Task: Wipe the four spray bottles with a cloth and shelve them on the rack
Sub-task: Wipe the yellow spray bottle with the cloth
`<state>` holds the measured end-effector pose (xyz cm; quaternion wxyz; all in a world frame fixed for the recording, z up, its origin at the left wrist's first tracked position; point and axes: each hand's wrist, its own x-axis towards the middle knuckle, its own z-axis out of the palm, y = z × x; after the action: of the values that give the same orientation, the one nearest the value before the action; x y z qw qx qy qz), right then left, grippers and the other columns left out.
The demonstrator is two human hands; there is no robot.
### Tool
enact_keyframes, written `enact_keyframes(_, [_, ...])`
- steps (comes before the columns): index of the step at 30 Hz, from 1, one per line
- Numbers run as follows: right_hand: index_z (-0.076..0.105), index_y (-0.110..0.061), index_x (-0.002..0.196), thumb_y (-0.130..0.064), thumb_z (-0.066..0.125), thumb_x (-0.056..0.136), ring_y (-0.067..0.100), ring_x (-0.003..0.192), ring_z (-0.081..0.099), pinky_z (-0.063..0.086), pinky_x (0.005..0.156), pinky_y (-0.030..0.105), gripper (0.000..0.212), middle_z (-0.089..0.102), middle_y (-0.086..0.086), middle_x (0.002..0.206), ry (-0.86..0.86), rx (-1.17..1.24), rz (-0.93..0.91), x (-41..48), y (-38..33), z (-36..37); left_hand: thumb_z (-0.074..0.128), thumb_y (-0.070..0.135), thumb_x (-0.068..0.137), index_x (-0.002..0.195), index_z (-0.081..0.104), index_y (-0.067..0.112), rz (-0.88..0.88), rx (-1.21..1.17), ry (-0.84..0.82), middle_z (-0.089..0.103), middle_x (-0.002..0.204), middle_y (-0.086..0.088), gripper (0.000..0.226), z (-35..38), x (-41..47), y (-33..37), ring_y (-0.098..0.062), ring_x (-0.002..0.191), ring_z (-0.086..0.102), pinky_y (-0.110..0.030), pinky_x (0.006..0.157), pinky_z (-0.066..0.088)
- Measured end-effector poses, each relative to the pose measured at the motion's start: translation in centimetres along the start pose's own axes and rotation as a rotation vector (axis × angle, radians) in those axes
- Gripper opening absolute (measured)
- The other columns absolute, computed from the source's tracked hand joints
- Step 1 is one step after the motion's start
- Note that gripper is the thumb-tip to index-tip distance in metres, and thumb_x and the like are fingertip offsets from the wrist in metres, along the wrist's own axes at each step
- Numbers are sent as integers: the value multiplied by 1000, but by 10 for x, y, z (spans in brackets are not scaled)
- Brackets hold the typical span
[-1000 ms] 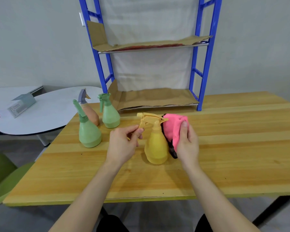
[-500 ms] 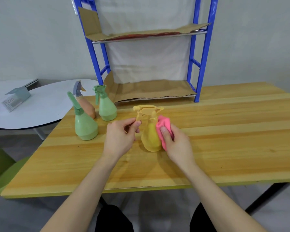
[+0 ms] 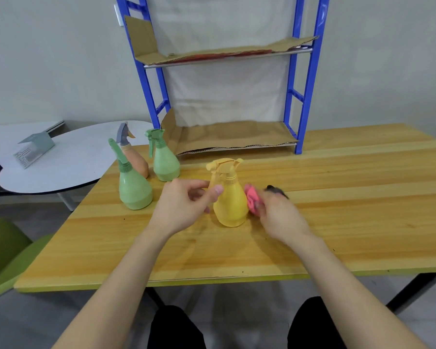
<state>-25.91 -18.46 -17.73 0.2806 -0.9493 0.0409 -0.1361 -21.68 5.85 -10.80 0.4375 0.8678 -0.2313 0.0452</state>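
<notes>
A left hand [image 3: 184,210] pinches the cone-shaped yellow plastic spray bottle [image 3: 230,200] by its trigger; beside it, the right hand [image 3: 278,214] grips a crumpled pink cloth [image 3: 251,200].

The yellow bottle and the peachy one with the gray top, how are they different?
The yellow bottle is yellow all over, sprayer too; the peach bottle has a gray sprayer. The yellow bottle stands alone mid-table, with the left hand at its trigger and the right hand pressing the pink cloth on its side; the peach bottle waits untouched, half hidden behind a green bottle. Both stand upright and share one shape.
</notes>
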Motion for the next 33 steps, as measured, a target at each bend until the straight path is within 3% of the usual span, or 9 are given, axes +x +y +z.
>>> enact_keyframes(4, [56,-13,154,-21,51,112,27,154,42,26,129,40,43,57,8,157,-153,-82,-8,-3,16,14,51,30,105,107,76,22,3,81,21,81,91,8,26,-21,11,-8,-6,77,74,-43,74,63])
enact_keyframes(8, [54,-16,155,-26,51,113,24,153,43,32,124,37,44,56,4,158,-134,2,44,-3,12,7,45,-22,84,147,60,35,328,317,-73,56,148,11,86,-38,40,9,-1,131,53,-16,106,45])
enact_keyframes(11, [64,-20,141,-26,52,112,22,123,62,47,90,26,32,67,-6,122,-118,86,54,-3,14,6,56,-15,95,132,73,36,443,398,-234,47,163,9,66,-44,65,26,-11,150,43,-32,117,46])
enact_keyframes(16, [64,-40,135,-32,46,115,8,99,66,47,76,22,28,73,-13,121,9,310,119,-6,16,5,71,21,103,132,75,29,442,479,-242,75,130,9,30,-44,81,28,-16,122,66,-41,106,54])
enact_keyframes(20, [63,-43,142,-28,45,115,-6,124,60,47,99,18,36,63,-33,140,90,493,-6,-7,-15,12,74,24,102,129,78,27,369,406,-74,83,108,6,28,-38,79,16,-16,94,73,-41,94,58])
enact_keyframes(23, [62,-39,144,-30,47,114,-2,114,62,50,93,25,34,68,-22,132,126,474,-104,8,-59,32,75,22,101,125,81,25,359,377,1,83,98,7,24,-32,77,11,-19,87,73,-41,89,59])
enact_keyframes(26, [48,-36,158,-29,44,116,3,135,56,47,104,16,44,58,-20,147,166,508,-130,12,-75,57,74,19,102,123,81,28,301,322,49,83,93,10,24,-37,75,1,-17,88,77,-41,88,62])
enact_keyframes(30, [68,-24,122,-22,46,114,25,109,68,38,72,25,24,68,-6,110,184,401,50,28,-64,53,74,18,102,121,81,26,265,254,110,84,95,12,22,-46,66,-15,-10,90,78,-36,90,63])
enact_keyframes(33, [60,-24,144,-25,44,113,20,131,59,48,105,33,36,66,-2,138,161,361,-230,34,-88,58,75,15,100,119,82,25,279,246,133,82,93,15,23,-45,64,-18,2,91,77,-25,90,61])
